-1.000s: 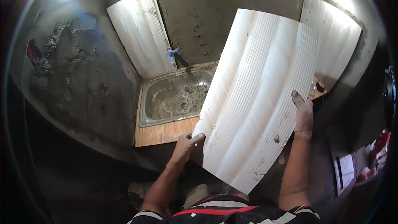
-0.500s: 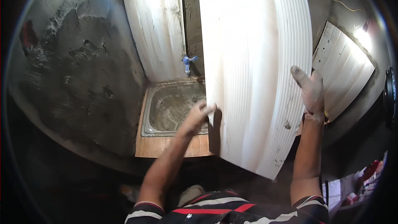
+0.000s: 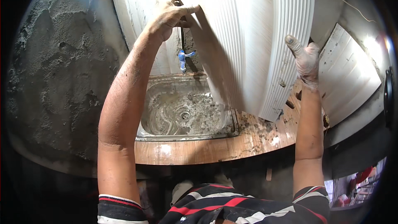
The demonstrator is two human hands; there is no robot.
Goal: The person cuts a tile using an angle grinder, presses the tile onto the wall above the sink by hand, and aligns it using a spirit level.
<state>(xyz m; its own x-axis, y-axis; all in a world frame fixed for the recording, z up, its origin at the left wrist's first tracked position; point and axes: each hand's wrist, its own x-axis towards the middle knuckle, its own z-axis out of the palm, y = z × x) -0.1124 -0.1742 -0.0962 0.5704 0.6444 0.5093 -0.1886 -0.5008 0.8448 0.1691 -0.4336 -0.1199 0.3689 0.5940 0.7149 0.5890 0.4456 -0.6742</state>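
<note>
A large whitish wall tile (image 3: 248, 41) with ribbed bands stands tilted over the worktop, its top cut off by the view. My left hand (image 3: 168, 16) is high at its left edge, fingers bent around that edge and partly hidden. My right hand (image 3: 306, 60), grey with dust, holds the right edge, thumb up along the front face and the other fingers out of sight behind. A dark shadow falls down the tile's left side. Below its lower left part lies a steel sink (image 3: 149, 130), smeared with wet grey mortar.
Behind my left arm, a similar tile (image 3: 128, 12) stands against the wall. A blue tap (image 3: 182, 60) projects above the sink. Mortar crumbs dot the wood-look worktop (image 3: 199, 151). Another tile (image 3: 348, 66) leans at the right. Rough grey mortar covers the left wall (image 3: 62, 79).
The tile has moved up and away from me, over the worktop's back. My left hand has shifted from its lower left edge to high up; my right hand stays on the right edge.
</note>
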